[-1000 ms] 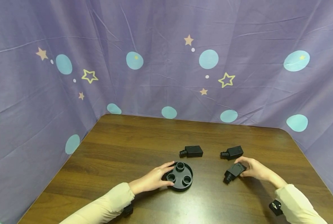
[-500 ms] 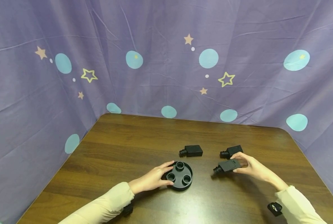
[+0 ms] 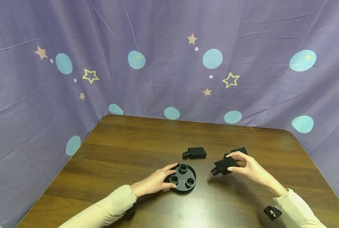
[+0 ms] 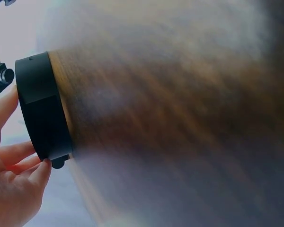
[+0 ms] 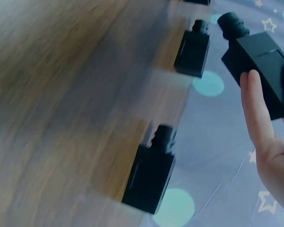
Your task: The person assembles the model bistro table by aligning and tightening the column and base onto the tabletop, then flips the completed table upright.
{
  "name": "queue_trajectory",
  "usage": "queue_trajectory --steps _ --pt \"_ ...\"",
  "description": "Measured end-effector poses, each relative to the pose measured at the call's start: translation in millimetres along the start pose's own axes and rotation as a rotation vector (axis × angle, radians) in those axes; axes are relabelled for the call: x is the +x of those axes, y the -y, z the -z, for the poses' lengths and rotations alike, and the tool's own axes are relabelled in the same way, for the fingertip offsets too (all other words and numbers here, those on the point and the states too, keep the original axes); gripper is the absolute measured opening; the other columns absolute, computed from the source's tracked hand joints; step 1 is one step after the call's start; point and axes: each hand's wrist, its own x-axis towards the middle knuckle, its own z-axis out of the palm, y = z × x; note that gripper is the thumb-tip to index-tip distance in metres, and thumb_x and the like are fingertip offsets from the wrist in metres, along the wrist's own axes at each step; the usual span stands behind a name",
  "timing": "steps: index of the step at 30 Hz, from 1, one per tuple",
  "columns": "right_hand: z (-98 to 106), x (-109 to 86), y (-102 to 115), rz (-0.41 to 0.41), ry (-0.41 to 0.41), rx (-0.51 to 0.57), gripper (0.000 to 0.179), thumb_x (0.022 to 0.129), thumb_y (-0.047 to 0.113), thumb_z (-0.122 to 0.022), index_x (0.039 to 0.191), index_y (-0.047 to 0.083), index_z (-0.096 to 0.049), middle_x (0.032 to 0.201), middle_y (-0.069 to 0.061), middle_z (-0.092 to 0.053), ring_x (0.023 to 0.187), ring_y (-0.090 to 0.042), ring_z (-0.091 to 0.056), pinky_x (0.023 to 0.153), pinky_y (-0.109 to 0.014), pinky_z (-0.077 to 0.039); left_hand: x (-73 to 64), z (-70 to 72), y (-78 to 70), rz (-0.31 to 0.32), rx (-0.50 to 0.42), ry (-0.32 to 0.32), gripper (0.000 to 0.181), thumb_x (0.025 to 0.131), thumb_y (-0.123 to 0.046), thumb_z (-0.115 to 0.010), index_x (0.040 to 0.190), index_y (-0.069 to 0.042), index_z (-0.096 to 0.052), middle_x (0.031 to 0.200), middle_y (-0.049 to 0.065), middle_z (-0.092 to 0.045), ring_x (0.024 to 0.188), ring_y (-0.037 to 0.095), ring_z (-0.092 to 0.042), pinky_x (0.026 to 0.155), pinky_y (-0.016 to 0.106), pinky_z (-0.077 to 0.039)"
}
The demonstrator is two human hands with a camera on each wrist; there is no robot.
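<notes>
My left hand [image 3: 155,182] grips the near-left rim of a round black tray [image 3: 183,184] with three raised ring-shaped sockets. The left wrist view catches the tray's side wall [image 4: 42,104], thumb and fingers bent around it. Over to the right, my right hand [image 3: 250,169] pinches a black rectangular block with a ridged, screw-like neck [image 3: 226,165]. That neck points left toward the tray, and the block is held above the table. Seen from the right wrist, fingertips [image 5: 253,87] press against the block's side.
Behind the tray lies a similar black block [image 3: 197,153], neck to the left. Another block [image 3: 241,150] sits behind the right hand, partly hidden by it. The brown wooden table [image 3: 146,136] ends at a purple patterned curtain [image 3: 169,72].
My right hand has carried its block leftward, turning it so the neck swings from pointing toward me to pointing left. The left hand and tray stay in place.
</notes>
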Motion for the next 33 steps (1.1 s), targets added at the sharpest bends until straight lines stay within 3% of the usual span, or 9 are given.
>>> queue_trajectory --steps 10,25,33 --pt "-21.0 10.9 16.7 0.020 0.065 0.049 0.030 0.080 0.004 -0.064 0.107 0.001 -0.055 0.101 -0.018 -0.056 0.082 -0.013 -0.062 0.062 -0.028 -0.053 -0.7 -0.3 0.3 -0.014 0.009 -0.007 0.056 0.084 -0.035 -0.058 0.119 0.008 -0.050 0.138 0.015 -0.032 0.120 0.028 -0.040 0.096 0.038 -0.037" --pt "-44.6 26.2 34.5 0.176 0.174 -0.026 0.026 0.075 -0.003 -0.065 0.096 0.008 -0.057 0.103 -0.017 -0.056 0.084 -0.010 -0.058 0.068 -0.025 -0.051 -0.1 1.0 -1.2 -0.008 0.022 -0.007 0.055 0.083 -0.033 -0.060 0.118 0.008 -0.051 0.138 0.015 -0.033 0.120 0.028 -0.039 0.097 0.037 -0.036" --pt "-58.4 29.3 40.5 0.236 0.125 -0.090 0.016 0.077 0.011 -0.068 0.091 0.013 -0.060 0.099 -0.008 -0.060 0.087 -0.010 -0.057 0.066 -0.025 -0.050 -0.1 -0.1 -0.6 -0.014 0.019 -0.005 0.054 0.083 -0.033 -0.059 0.117 0.008 -0.052 0.138 0.016 -0.032 0.120 0.028 -0.040 0.097 0.037 -0.036"
